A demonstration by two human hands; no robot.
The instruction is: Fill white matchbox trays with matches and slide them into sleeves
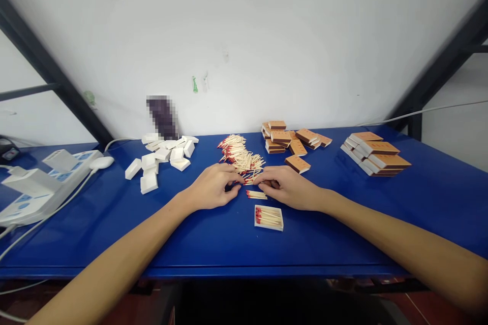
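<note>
My left hand point(217, 186) and my right hand point(292, 188) face each other over the blue table, fingers curled inward. Between their fingertips lie a few red-headed matches point(249, 181), gripped at the ends by both hands. Just behind them spreads a loose heap of matches point(244, 155). Closer to me, a small row of matches point(257, 195) lies on the table beside my right thumb. In front of that sits a white matchbox tray point(282, 223) partly filled with matches, their red heads to the left.
White matchbox trays point(148, 181) lie piled at the left, with a pixelated dark object point(163, 117) behind them. Orange matchbox sleeves point(298, 163) are scattered at the back. Stacked matchboxes point(375, 152) stand at the right. A power strip point(49, 198) with cables occupies the far left.
</note>
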